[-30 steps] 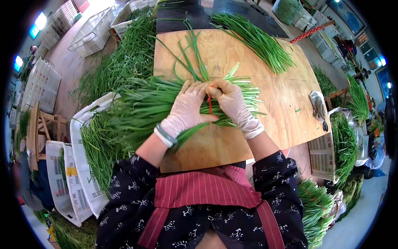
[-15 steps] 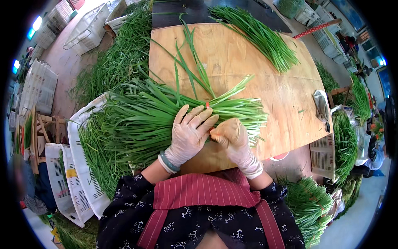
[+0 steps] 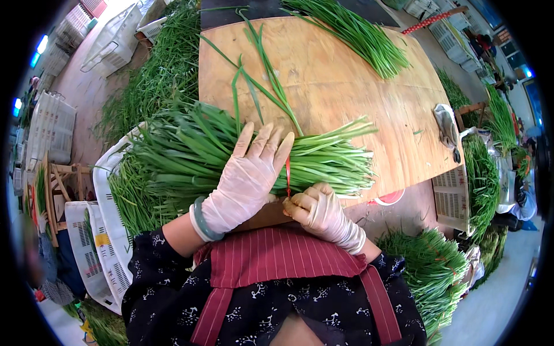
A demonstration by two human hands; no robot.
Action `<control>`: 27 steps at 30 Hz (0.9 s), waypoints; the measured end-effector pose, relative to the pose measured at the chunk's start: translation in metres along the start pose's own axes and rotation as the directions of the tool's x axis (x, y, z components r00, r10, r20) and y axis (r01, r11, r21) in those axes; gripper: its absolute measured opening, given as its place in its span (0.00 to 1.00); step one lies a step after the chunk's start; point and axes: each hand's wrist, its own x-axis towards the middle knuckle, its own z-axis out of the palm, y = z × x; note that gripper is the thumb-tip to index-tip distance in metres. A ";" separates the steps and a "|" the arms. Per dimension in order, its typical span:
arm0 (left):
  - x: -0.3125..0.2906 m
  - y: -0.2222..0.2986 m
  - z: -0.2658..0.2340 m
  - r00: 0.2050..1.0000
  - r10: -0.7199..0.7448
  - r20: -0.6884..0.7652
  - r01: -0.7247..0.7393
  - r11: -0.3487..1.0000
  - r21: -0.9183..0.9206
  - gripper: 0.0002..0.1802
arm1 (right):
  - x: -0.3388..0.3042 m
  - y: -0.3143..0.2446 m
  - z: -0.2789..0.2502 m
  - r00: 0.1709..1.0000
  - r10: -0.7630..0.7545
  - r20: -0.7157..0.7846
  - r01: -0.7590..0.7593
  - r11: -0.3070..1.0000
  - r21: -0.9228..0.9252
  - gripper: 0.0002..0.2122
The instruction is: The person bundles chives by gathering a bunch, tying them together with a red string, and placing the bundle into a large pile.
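A thick bundle of garlic chives (image 3: 179, 153) lies across the near edge of the wooden board, leaves to the left, pale stems to the right. A red tie (image 3: 288, 173) runs over it near the stems. My left hand (image 3: 248, 179), in a pale thin glove, rests on the bundle beside the tie with its fingers stretched out. My right hand (image 3: 320, 213), gloved too, is closed on the tie's end at the near side of the bundle. Several loose chive leaves (image 3: 268, 72) stick out from the far side of the bundle across the board.
On the wooden board (image 3: 346, 104), another chive bundle (image 3: 360, 43) lies at the far side and a greyish cloth item (image 3: 445, 124) at the right edge. White crates (image 3: 104, 173) stand at left, beside a heap of greens (image 3: 153, 81). More chives (image 3: 430, 277) lie at lower right.
My right hand has come down toward me, drawing the red tie taut across the bundle. My left hand has shifted slightly nearer, its fingers still on the chives.
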 end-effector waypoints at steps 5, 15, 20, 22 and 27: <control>-0.013 0.017 0.007 0.991 -0.048 -0.123 0.047 0.999 -0.009 0.30 | 0.021 -0.021 -0.051 0.994 -0.054 0.096 0.057 0.998 -0.022 0.16; -0.048 0.051 0.038 0.951 -0.032 -0.308 0.050 0.997 0.050 0.32 | -0.003 -0.012 -0.015 0.882 0.461 0.094 -0.422 0.863 -0.276 0.31; -0.041 0.028 -0.019 1.000 0.016 0.027 -0.010 0.973 -0.229 0.56 | 0.008 -0.005 -0.050 0.890 0.373 0.263 -0.343 0.927 -0.153 0.29; -0.041 0.028 -0.020 1.000 -0.006 0.026 0.011 0.986 -0.169 0.57 | 0.026 0.023 -0.079 0.800 0.404 0.443 -0.503 0.855 0.129 0.22; -0.043 0.032 -0.009 0.998 -0.056 -0.004 0.055 0.993 -0.108 0.58 | 0.081 0.111 -0.058 0.524 0.535 0.663 -0.568 0.799 -0.196 0.20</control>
